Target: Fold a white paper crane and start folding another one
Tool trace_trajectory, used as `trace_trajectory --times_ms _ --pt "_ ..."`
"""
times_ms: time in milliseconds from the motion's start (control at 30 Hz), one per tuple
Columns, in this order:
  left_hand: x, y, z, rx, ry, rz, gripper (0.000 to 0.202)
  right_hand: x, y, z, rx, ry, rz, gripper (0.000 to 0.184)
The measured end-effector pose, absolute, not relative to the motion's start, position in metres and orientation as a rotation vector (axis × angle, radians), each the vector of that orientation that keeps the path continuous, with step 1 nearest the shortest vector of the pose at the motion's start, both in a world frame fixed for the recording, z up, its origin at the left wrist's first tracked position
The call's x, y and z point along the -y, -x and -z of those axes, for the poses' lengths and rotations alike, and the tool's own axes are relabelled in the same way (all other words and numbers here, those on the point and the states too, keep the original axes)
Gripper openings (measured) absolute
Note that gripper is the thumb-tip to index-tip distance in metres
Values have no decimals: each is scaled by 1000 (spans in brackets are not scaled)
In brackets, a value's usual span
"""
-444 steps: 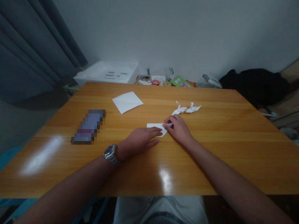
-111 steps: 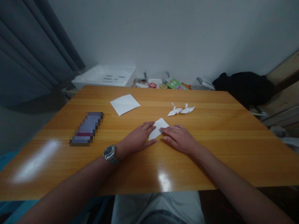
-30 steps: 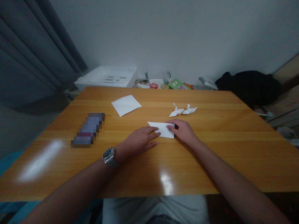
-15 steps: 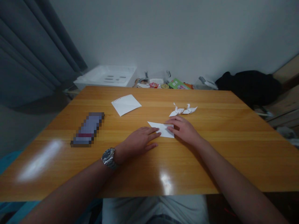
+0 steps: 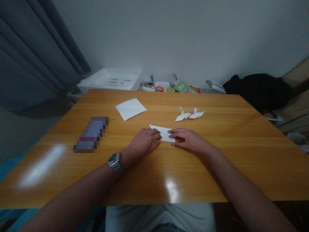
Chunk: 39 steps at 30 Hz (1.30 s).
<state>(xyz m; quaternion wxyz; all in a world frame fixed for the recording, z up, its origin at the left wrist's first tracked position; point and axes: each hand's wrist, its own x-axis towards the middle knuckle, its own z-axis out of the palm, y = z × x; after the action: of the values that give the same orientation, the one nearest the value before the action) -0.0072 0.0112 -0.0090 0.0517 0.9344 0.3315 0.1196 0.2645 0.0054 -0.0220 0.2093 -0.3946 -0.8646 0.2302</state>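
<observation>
A folded white sheet of paper (image 5: 165, 134) lies flat on the wooden table in front of me, its pointed corner sticking out at the upper left. On its left part rest the fingertips of my left hand (image 5: 145, 141), which wears a metal watch (image 5: 115, 162); the thumb is apart, near the lower edge. My right hand (image 5: 189, 139) lays its stretched fingers over the right end, thumb on the table just below. Neither hand is closed round the paper. Two folded white paper birds (image 5: 182, 116) (image 5: 196, 114) stand side by side beyond my right hand.
A loose white sheet (image 5: 130, 109) with a perforated edge lies at the back left of the table (image 5: 207, 180). Left of my hands is a blurred-out phone-like object (image 5: 91, 133). Behind the table are a white tray (image 5: 116, 78), small packets (image 5: 159, 88) and a black cloth-like heap (image 5: 258, 91).
The folded paper has shifted slightly left. My right hand has moved down and left, its thumb now below the paper's edge. My left fingers have drawn in slightly.
</observation>
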Motion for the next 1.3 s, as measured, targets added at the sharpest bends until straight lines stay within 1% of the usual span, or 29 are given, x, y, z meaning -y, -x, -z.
trace_trajectory --times_ms 233,467,700,800,1000,1300 --pt "-13 3 12 -1052 -2834 -387 23 -5 -262 22 2388 1130 -637 29" --pt "-14 0 12 -1104 -2820 -403 22 1 -259 14 2366 1199 -595 34" --pt "-13 0 13 -1093 -2833 -431 27 0 -263 15 2361 1159 -669 32" --pt "-13 0 13 -1084 -2825 -447 26 -1 -265 17 2323 1155 -698 30" --pt "-12 7 14 -916 -2795 -442 28 0 -265 12 2270 1170 -675 16" --pt "-3 3 16 -776 -2830 -385 34 -4 -263 9 2232 1210 -523 15"
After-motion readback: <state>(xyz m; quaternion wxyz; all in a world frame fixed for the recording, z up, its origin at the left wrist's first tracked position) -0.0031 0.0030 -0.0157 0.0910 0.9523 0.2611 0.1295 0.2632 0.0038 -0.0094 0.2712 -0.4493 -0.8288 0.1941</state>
